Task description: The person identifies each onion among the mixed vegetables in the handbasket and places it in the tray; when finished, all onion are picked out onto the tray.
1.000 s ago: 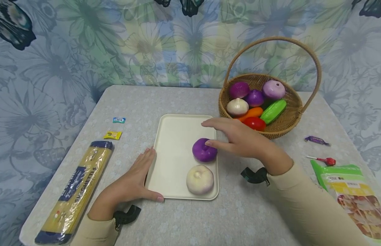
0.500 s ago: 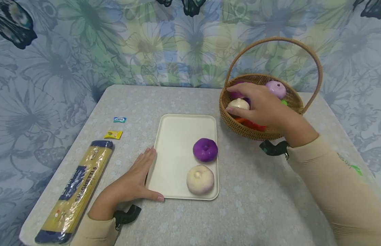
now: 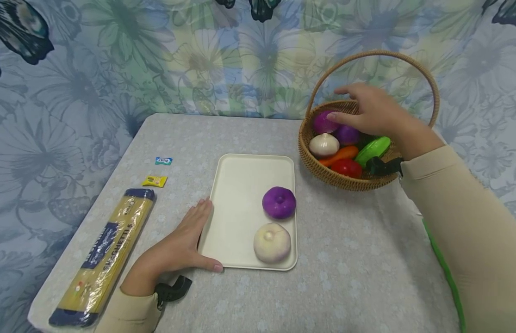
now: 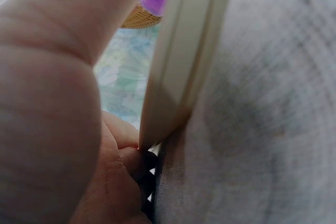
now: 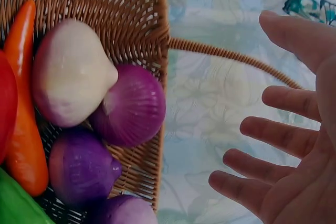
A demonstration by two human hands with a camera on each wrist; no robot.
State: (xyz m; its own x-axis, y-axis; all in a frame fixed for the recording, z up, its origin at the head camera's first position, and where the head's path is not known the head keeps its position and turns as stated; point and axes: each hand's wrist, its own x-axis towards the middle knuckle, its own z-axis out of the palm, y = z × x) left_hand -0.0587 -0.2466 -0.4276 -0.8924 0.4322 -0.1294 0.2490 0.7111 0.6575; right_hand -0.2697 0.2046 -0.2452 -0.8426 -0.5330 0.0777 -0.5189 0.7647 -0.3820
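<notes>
My left hand [image 3: 183,243] rests against the left edge of a cream tray [image 3: 237,185], thumb at the near corner and fingers straight along the side. On the tray lie a deep purple onion [image 3: 279,202] and a white, purple-tinged bulb [image 3: 272,243]. My right hand [image 3: 378,108] hovers above the back of a wicker basket [image 3: 320,173], fingers spread and holding nothing, as the right wrist view shows. Below it sit a magenta onion [image 5: 134,106], a violet onion [image 5: 79,166] and a pale bulb [image 5: 71,74]. A lilac bulb [image 5: 123,212] peeks in at the bottom of that view.
Toward the basket's front lie an orange carrot [image 3: 338,156], a red tomato [image 3: 347,168] and a green cucumber-like vegetable [image 3: 373,150]. The basket's handle [image 3: 376,52] arches high. Left stand a spaghetti pack [image 3: 103,256], a yellow packet [image 3: 154,181] and a blue packet [image 3: 164,161].
My right hand has moved from beside the purple onion on the tray, up and right across the basket to its back, fingers still spread. The left hand stays at the tray.
</notes>
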